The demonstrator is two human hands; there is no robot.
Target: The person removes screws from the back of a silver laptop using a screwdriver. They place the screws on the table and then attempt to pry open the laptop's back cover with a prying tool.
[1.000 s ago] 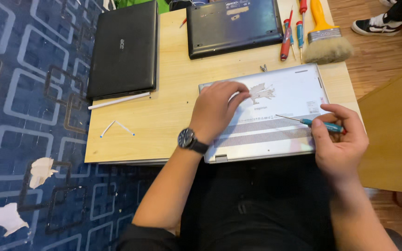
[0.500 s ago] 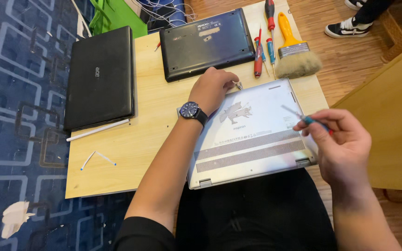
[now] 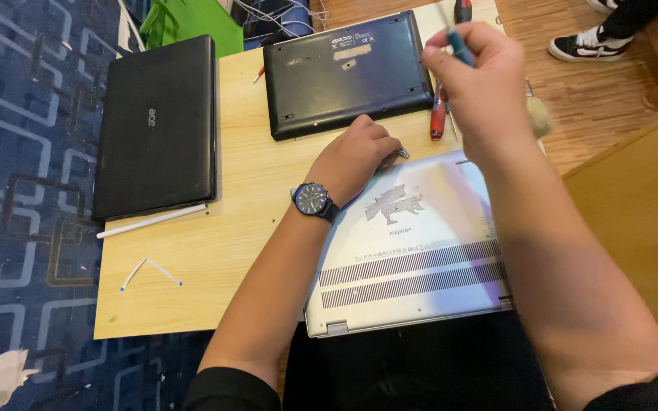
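A silver laptop [image 3: 420,259] lies upside down on the wooden table [image 3: 245,205], its vents toward me. My left hand [image 3: 356,156], with a dark wristwatch [image 3: 314,202], rests curled at the laptop's far left corner, fingertips at a small screw or metal bit [image 3: 404,153]. Whether it grips anything is hidden. My right hand [image 3: 485,80] is raised above the laptop's far right side, closed around a teal-handled screwdriver [image 3: 458,42] that points up and away.
A black laptop [image 3: 344,72] lies bottom-up at the table's far side, another closed black laptop [image 3: 158,125] at the left. Red-handled screwdrivers [image 3: 437,118] and a brush [image 3: 538,114] lie behind my right hand. A white stylus [image 3: 150,221] and small strips [image 3: 150,272] lie left. Someone's shoe [image 3: 592,38] is top right.
My right hand has lifted the screwdriver up and away from the laptop toward the far tools. My left hand slid to the laptop's far left corner. The camera moved closer.
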